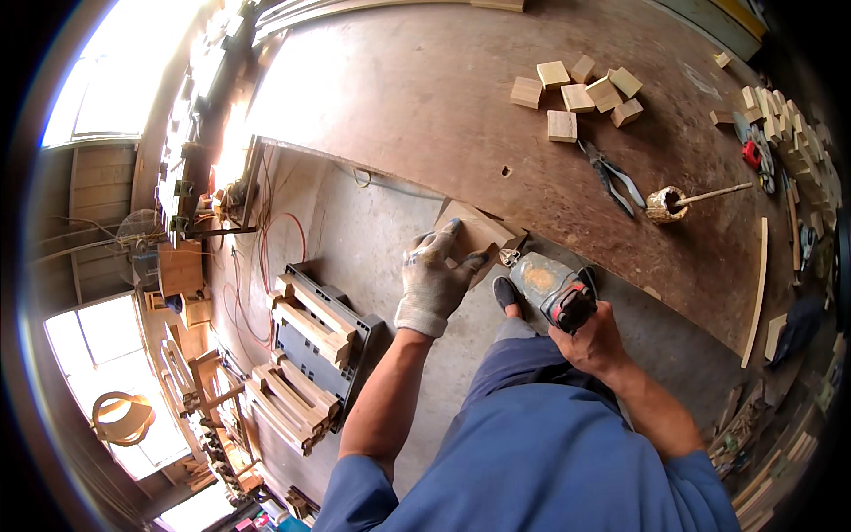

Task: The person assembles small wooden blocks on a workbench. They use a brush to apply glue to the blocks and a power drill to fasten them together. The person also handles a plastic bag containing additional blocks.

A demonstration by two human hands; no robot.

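My gloved left hand (pixel 434 277) grips a flat pale wooden block (pixel 474 232) at the brown workbench (pixel 443 106) edge; my bare right hand (pixel 592 339) clenches a grey power sander (pixel 554 288).

The left hand (pixel 434 279) wears a grey knitted work glove, soiled, with a pale ribbed cuff at the wrist. The right hand (pixel 589 341) is bare. Both forearms are uncovered below short blue sleeves (pixel 355 496), at about 6 o'clock. Blue trousers and a dark shoe (pixel 505 293) show near the centre.

The gloved left hand (pixel 434 279) hides part of the wooden piece (pixel 479 232).
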